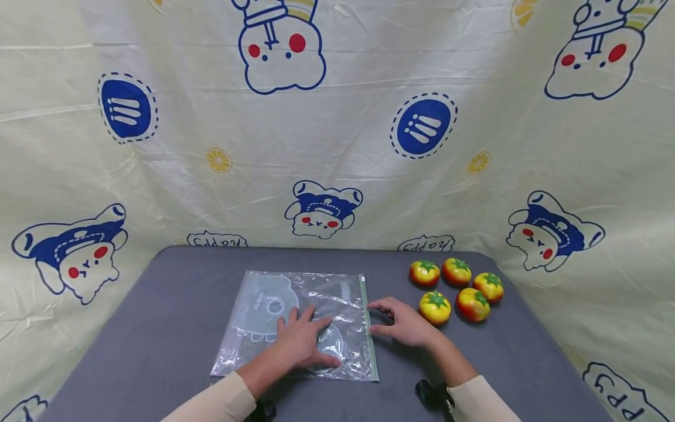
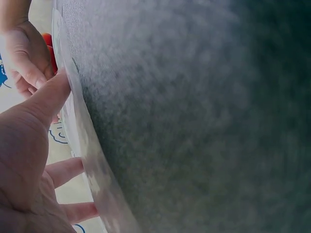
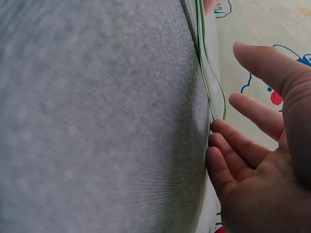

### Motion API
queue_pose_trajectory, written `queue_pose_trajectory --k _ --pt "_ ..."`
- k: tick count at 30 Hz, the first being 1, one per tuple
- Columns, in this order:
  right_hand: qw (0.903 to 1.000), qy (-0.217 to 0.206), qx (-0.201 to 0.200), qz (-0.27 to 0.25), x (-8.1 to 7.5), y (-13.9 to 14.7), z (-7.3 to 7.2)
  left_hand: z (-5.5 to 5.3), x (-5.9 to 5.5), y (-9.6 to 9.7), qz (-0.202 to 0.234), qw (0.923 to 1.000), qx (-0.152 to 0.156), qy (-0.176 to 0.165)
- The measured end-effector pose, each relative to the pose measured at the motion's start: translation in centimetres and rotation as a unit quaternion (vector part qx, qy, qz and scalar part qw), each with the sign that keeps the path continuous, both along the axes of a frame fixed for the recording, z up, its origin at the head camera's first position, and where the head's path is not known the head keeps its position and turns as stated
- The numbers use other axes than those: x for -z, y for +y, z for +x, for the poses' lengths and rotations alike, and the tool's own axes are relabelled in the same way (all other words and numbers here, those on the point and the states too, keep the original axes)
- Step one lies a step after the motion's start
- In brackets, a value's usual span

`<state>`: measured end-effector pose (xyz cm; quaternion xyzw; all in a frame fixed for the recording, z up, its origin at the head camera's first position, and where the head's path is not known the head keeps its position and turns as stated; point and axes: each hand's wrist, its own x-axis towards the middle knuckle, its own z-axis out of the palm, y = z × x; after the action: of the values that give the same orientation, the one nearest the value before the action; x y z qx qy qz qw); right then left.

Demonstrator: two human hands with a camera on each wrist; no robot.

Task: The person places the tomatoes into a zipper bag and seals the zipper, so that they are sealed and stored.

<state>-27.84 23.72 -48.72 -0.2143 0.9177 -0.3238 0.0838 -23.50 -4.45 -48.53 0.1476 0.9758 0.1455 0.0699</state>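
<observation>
Sheeting [image 1: 358,70], pale, glossy and creased, is hanging behind the table [image 1: 174,310], whose flat top is showing a dull grey; both wrist views are revealing a speckled texture that the head view is smoothing away. A rectangular clear plastic bag [image 1: 316,287] is lying flat at the table's middle, its wrinkled film catching light and the grey showing through around whitish printing [image 1: 266,305]. The left hand [image 1: 303,343] is resting on it with fingers spread, gripping nothing. The right hand [image 1: 403,322] is touching the bag's right edge, thumb and fingers standing apart, also ungripping. A green strip [image 1: 367,317] there is running straight in the head view, while the right wrist view is showing it bowing into a loop at the fingertips [image 3: 216,125]. Five round, shiny red-and-yellow fruits [image 1: 471,306] are sitting outside the bag, clustered at the table's right, wearing star-shaped green caps [image 1: 437,299].
</observation>
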Motion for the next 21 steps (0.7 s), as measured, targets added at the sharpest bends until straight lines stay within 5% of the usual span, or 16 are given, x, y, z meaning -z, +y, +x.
queue_pose_trajectory --k 8,21 --pt "0.9995 -0.028 -0.002 -0.011 0.04 0.31 -0.37 0.03 0.10 -0.25 0.004 0.9995 0.010 0.030" --pt "0.9995 -0.021 -0.023 0.007 -0.18 0.12 -0.68 0.13 -0.16 -0.62 0.008 0.9993 0.017 0.032"
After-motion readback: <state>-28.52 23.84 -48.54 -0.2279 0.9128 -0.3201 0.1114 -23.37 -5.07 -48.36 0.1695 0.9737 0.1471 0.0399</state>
